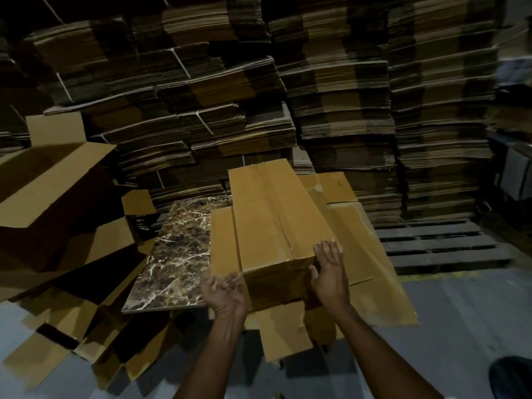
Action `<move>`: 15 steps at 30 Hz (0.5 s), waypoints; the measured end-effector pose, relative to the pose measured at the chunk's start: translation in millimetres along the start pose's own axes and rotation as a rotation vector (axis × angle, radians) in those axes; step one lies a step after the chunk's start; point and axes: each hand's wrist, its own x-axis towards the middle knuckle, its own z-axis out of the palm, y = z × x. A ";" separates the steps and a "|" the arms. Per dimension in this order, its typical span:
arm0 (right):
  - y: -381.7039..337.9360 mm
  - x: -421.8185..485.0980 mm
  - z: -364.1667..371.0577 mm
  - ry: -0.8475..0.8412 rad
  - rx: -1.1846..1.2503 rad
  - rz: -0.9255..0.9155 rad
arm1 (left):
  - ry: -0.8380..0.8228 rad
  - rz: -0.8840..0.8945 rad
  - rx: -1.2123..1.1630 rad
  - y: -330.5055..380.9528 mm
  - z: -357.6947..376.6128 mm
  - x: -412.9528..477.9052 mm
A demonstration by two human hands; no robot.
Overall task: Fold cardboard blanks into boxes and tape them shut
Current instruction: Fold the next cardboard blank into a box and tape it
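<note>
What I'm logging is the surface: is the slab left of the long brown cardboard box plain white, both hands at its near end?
No: the head view shows that slab, left of the long brown cardboard box, is dark, marbled; left hand and right hand are at the box's near end.

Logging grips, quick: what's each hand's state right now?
Left hand: open, fingers loosely curled, holding nothing, beside the box.
Right hand: open, fingers straight, at the box's near right corner.
</note>
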 end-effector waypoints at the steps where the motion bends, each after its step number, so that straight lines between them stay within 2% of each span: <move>1: 0.7 -0.3 -0.2 0.004 -0.003 0.003 | -0.004 -0.041 -0.008 -1.4 -1.1 0.8; 4: 4.3 -3.0 -0.8 0.022 -0.003 -0.003 | 0.100 -0.105 0.045 -6.7 -15.7 2.0; 6: 5.3 -2.7 -1.9 0.014 0.028 -0.015 | 0.176 -0.087 0.229 -8.2 -33.5 6.3; 8: 6.0 0.9 -2.5 -0.001 0.056 -0.016 | 0.231 0.008 0.486 -5.4 -53.1 11.6; 10: 5.1 -2.0 -1.5 0.058 0.139 0.009 | 0.248 0.138 0.718 0.1 -61.9 5.7; 13: -0.4 -27.9 10.5 0.308 0.331 0.096 | 0.064 0.370 0.932 8.9 -47.1 -17.4; 15: -11.7 -49.4 19.1 0.364 0.464 0.234 | -0.107 0.587 1.152 11.8 -31.6 -25.6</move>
